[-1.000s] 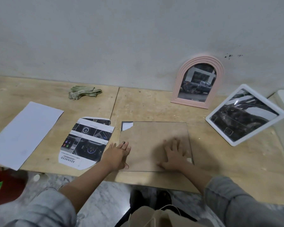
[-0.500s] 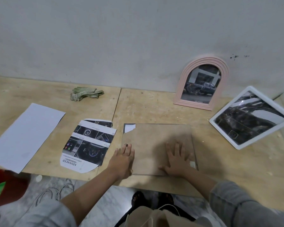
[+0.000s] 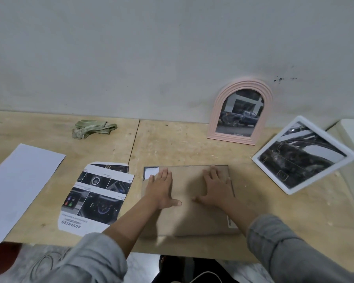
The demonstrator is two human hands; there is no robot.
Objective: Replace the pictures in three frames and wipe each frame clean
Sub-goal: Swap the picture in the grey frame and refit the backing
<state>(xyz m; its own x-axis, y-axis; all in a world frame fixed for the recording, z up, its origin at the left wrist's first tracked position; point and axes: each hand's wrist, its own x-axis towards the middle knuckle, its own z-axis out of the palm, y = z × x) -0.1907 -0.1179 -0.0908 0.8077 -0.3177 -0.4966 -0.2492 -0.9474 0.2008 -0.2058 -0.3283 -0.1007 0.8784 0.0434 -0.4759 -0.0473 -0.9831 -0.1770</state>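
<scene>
Seating backing board into frame
Both hands, left hand (image 3: pixel 161 189) and right hand (image 3: pixel 218 188), flat, grip wide, pressing backing board (image 3: pixel 192 217) down on bench (image 3: pixel 172 144), probably to seat it.

A plywood table (image 3: pixel 172 144) stands against a grey wall (image 3: pixel 151 48).

Under my flat palms I saw a matt brown backing board (image 3: pixel 194 217), cardboard by its look. The tabletop (image 3: pixel 172 146) was rough pale plywood. Left of my grip lay a glossy printed sheet (image 3: pixel 96 199); beyond, a crumpled cloth (image 3: pixel 93 128).
</scene>
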